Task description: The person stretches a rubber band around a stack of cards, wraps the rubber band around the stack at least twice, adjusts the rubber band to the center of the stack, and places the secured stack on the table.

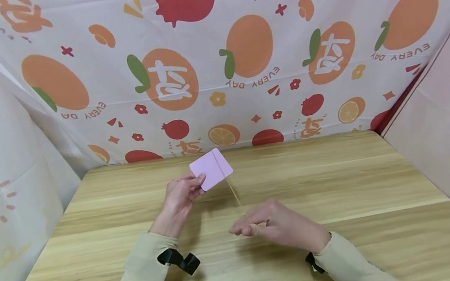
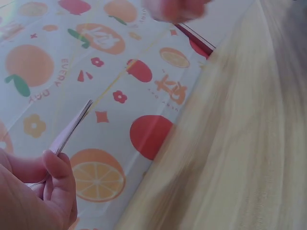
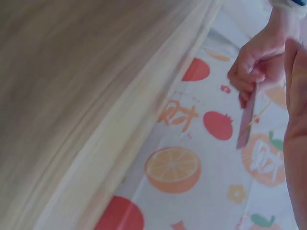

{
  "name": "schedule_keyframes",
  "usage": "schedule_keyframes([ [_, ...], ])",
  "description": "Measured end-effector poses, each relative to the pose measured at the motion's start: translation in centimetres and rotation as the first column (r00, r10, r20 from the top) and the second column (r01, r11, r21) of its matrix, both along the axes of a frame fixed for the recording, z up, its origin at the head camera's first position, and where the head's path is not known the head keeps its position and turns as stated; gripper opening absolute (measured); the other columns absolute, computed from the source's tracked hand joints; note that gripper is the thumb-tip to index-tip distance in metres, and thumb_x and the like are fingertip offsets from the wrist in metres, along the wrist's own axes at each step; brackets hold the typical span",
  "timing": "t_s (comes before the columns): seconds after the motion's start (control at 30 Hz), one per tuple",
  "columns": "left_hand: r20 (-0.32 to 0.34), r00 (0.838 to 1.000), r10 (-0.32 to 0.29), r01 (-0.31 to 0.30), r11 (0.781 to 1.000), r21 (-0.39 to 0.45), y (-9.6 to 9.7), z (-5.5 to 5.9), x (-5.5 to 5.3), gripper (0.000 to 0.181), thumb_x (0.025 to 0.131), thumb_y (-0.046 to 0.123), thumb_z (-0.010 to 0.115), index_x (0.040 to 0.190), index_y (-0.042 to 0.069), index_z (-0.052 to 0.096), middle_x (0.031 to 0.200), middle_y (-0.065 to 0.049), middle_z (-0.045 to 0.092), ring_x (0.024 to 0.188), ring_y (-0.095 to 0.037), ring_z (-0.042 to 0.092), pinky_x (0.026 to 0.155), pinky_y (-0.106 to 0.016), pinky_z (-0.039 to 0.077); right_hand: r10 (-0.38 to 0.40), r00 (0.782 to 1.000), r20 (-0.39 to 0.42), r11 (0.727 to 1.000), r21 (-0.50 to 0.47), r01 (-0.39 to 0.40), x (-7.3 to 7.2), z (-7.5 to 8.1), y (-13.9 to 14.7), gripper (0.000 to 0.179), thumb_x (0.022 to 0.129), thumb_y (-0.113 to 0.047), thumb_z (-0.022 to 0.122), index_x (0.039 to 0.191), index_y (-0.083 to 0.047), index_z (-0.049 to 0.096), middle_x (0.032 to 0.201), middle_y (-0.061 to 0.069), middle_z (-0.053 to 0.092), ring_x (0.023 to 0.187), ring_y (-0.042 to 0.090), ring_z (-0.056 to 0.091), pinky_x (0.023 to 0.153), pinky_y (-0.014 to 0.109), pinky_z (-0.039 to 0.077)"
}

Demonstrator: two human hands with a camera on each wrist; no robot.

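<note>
My left hand (image 1: 179, 197) pinches a square lilac card (image 1: 208, 167) with rounded corners at its lower left corner, thumb on top. Held above the table, the card is tilted; the left wrist view shows its thin layered edge (image 2: 72, 128). A tan rubber band (image 1: 234, 191) lies across the card near its right side and stretches off toward me. My right hand (image 1: 278, 226), lower and to the right, holds the far end of the band with curled fingers. In the left wrist view the taut band (image 2: 112, 86) runs up to the blurred right hand (image 2: 177, 7).
Below both hands is a wooden table (image 1: 335, 184). A white cloth printed with fruit (image 1: 213, 101) hangs along its back edge, and pale cloths hang at the left (image 1: 14, 147) and right (image 1: 443, 128). Black camera straps sit on both wrists.
</note>
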State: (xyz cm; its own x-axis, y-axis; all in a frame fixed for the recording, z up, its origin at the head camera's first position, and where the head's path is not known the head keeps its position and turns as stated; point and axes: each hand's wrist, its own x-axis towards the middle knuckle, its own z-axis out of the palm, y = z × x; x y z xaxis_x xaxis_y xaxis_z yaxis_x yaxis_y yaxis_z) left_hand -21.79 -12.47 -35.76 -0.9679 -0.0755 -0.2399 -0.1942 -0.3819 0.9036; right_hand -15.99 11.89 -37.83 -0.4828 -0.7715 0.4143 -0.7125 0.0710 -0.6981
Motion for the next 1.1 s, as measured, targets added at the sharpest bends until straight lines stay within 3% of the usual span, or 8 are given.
schedule_keyframes([
  [0.07, 0.001, 1.000, 0.000, 0.000, 1.000, -0.003, 0.2, 0.0, 0.0, 0.007, 0.090, -0.011, 0.061, 0.087, -0.008, 0.068, 0.071, -0.006, 0.066, 0.057, -0.010, 0.060, 0.051, -0.018, 0.048, -0.019, 0.993, -0.119, 1.000, -0.021, 0.017, 0.2, 0.0, -0.4, 0.037, 0.102, -0.025, 0.050, 0.134, -0.010, 0.061, 0.116, -0.002, 0.069, 0.102, 0.004, 0.064, 0.087, 0.023, 0.051],
  [0.2, 0.005, 1.000, 0.012, -0.012, 1.000, -0.002, 0.5, -0.2, 0.1, 0.008, 0.090, -0.011, 0.061, 0.086, -0.008, 0.067, 0.070, -0.005, 0.065, 0.054, -0.009, 0.059, 0.050, -0.018, 0.048, -0.097, 0.933, -0.346, 0.995, -0.067, 0.078, 0.5, -0.1, -1.2, 0.053, 0.104, -0.025, 0.044, 0.154, -0.013, 0.034, 0.121, 0.004, 0.066, 0.093, 0.004, 0.063, 0.085, 0.019, 0.051],
  [0.27, 0.004, 1.000, 0.013, -0.013, 1.000, 0.005, 0.5, -0.3, 0.1, 0.008, 0.090, -0.011, 0.062, 0.085, -0.008, 0.068, 0.070, -0.005, 0.065, 0.053, -0.009, 0.059, 0.050, -0.018, 0.048, -0.155, 0.928, -0.340, 0.988, -0.079, 0.136, 0.7, -0.3, -1.5, 0.059, 0.103, -0.027, 0.043, 0.157, -0.015, 0.023, 0.127, 0.006, 0.063, 0.090, 0.005, 0.063, 0.083, 0.019, 0.050],
  [0.4, 0.000, 1.000, 0.028, -0.028, 0.999, 0.016, 0.6, -0.3, -0.1, 0.010, 0.089, -0.010, 0.062, 0.082, -0.005, 0.067, 0.070, -0.005, 0.065, 0.054, -0.010, 0.059, 0.050, -0.018, 0.047, -0.251, 0.959, -0.130, 0.966, -0.088, 0.241, 1.0, -0.5, -1.9, 0.069, 0.102, -0.025, 0.043, 0.159, -0.016, 0.005, 0.135, 0.011, 0.054, 0.085, 0.007, 0.063, 0.077, 0.020, 0.053],
  [0.47, -0.005, 0.999, 0.034, -0.034, 0.999, 0.010, 0.7, -0.3, -0.1, 0.012, 0.089, -0.010, 0.062, 0.081, -0.003, 0.066, 0.070, -0.005, 0.064, 0.054, -0.010, 0.059, 0.050, -0.018, 0.047, -0.285, 0.958, -0.005, 0.954, -0.101, 0.283, 1.1, -0.4, -2.0, 0.073, 0.102, -0.019, 0.045, 0.159, -0.018, -0.001, 0.133, 0.012, 0.052, 0.082, 0.011, 0.063, 0.073, 0.023, 0.055],
  [0.7, -0.029, 0.998, 0.053, -0.053, 0.998, -0.025, 1.1, -0.4, -0.1, 0.010, 0.089, -0.010, 0.062, 0.082, -0.003, 0.063, 0.068, -0.003, 0.062, 0.055, -0.009, 0.057, 0.049, -0.018, 0.046, -0.269, 0.888, 0.372, 0.934, -0.125, 0.335, 0.9, -0.1, -2.1, 0.073, 0.106, -0.009, 0.040, 0.157, -0.034, -0.006, 0.133, 0.012, 0.044, 0.090, 0.035, 0.059, 0.068, 0.034, 0.059],
  [0.83, -0.058, 0.997, 0.056, -0.059, 0.997, -0.044, 1.4, -0.4, 0.1, 0.002, 0.089, -0.009, 0.063, 0.088, -0.008, 0.063, 0.070, -0.003, 0.062, 0.056, -0.009, 0.057, 0.049, -0.018, 0.046, -0.260, 0.854, 0.450, 0.929, -0.124, 0.348, 0.6, 0.0, -1.8, 0.064, 0.108, -0.016, 0.036, 0.157, -0.029, -0.002, 0.130, 0.012, 0.045, 0.091, 0.034, 0.058, 0.068, 0.036, 0.059],
  [1.1, -0.076, 0.995, 0.065, -0.071, 0.993, -0.090, 1.7, -0.5, 0.5, 0.011, 0.090, -0.008, 0.063, 0.096, -0.016, 0.064, 0.072, -0.005, 0.063, 0.059, -0.011, 0.057, 0.050, -0.020, 0.045, -0.254, 0.832, 0.493, 0.941, -0.074, 0.331, -0.2, -0.4, -0.9, 0.051, 0.109, -0.026, 0.028, 0.155, -0.002, 0.022, 0.119, 0.017, 0.049, 0.093, 0.029, 0.057, 0.071, 0.037, 0.059],
])
